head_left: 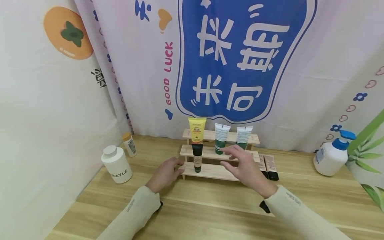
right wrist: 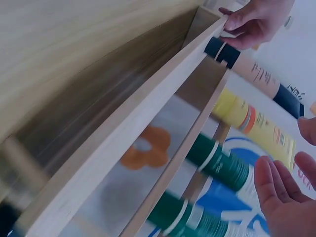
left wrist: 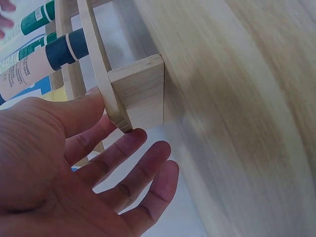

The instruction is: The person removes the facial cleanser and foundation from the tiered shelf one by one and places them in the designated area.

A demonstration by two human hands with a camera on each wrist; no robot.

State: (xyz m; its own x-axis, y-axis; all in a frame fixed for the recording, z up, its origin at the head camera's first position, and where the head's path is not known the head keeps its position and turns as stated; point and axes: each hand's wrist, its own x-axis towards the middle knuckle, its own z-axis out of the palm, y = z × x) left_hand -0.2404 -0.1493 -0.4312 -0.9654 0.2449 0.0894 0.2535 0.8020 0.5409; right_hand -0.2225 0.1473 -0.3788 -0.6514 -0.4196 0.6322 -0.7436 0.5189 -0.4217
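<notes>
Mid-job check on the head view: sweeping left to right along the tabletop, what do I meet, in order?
White canister → orange-capped bottle → left hand → black-topped beige tube → left green-and-white tube → right green-and-white tube → rightmost beige tube → blue-topped pump bottle

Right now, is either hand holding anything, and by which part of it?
Left hand pinches the wooden stand at the left end of its lowest shelf. Right hand holds nothing.
</notes>
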